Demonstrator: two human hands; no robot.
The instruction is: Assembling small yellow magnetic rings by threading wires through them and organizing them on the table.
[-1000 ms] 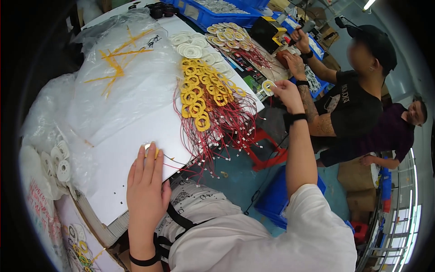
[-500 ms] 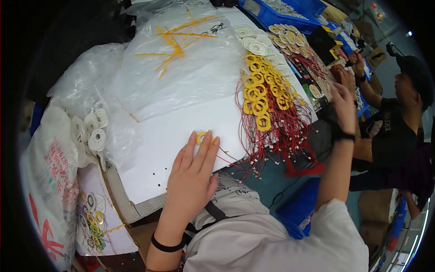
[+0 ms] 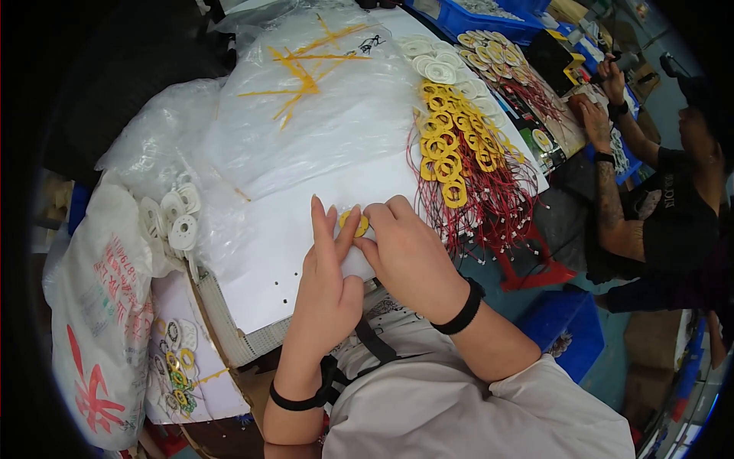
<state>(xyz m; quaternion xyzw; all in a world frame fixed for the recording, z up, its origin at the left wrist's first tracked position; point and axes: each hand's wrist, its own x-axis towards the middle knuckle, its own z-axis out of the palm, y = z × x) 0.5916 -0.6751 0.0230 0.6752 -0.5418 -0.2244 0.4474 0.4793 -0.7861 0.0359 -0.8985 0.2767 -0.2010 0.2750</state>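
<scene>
A small yellow ring [image 3: 361, 227] lies on the white sheet [image 3: 267, 222] near the table's front edge. My left hand [image 3: 327, 287] rests with its fingers stretched out, the fingertips over the ring's left part. From the right, my right hand [image 3: 409, 256] pinches at the ring's right edge with thumb and bent fingers. Part of the ring is hidden under both hands. To the right is a pile of yellow rings [image 3: 443, 145] with red and dark wires [image 3: 489, 206] ending in small white connectors.
Clear plastic sheeting [image 3: 321, 130] with yellow strips [image 3: 302, 76] covers the far table. White discs [image 3: 183, 229] sit at the left by a white sack [image 3: 99, 306]. Blue bins [image 3: 562, 329] stand at lower right and far back. A co-worker [image 3: 642, 199] works at the right.
My right hand has come in from the far right to the yellow ring beside my left hand. The left fingers have shifted on the ring. The view has moved slightly.
</scene>
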